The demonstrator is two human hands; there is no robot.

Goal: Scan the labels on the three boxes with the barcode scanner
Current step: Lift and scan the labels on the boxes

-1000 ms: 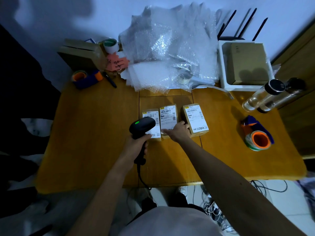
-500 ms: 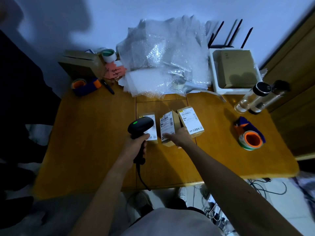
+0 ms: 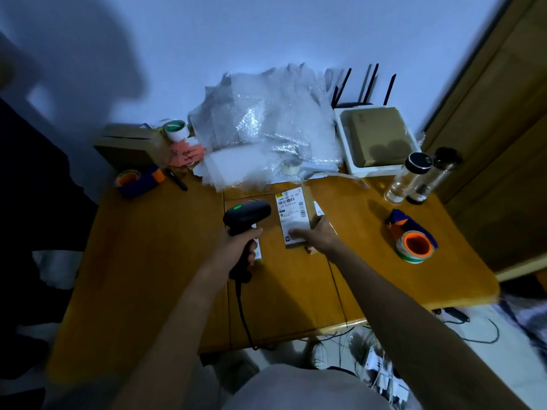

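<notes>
Two hands busy mid-table [image 3: 142, 261]. Left hand [image 3: 236, 247] wrapped round barcode scanner [image 3: 247, 214] grip, green light on top. Right hand [image 3: 321, 235] grips raised middle box [image 3: 294, 217] by near end, label tilted up. Left box [image 3: 258, 247] mostly hidden under scanner hand; right box [image 3: 318, 207] just behind lifted one. Judged step: presenting label; next, aim scanner window across barcode. Far edge crowded by bubble wrap [image 3: 260, 128]; near edge open; tape roll [image 3: 414, 247] at right.
</notes>
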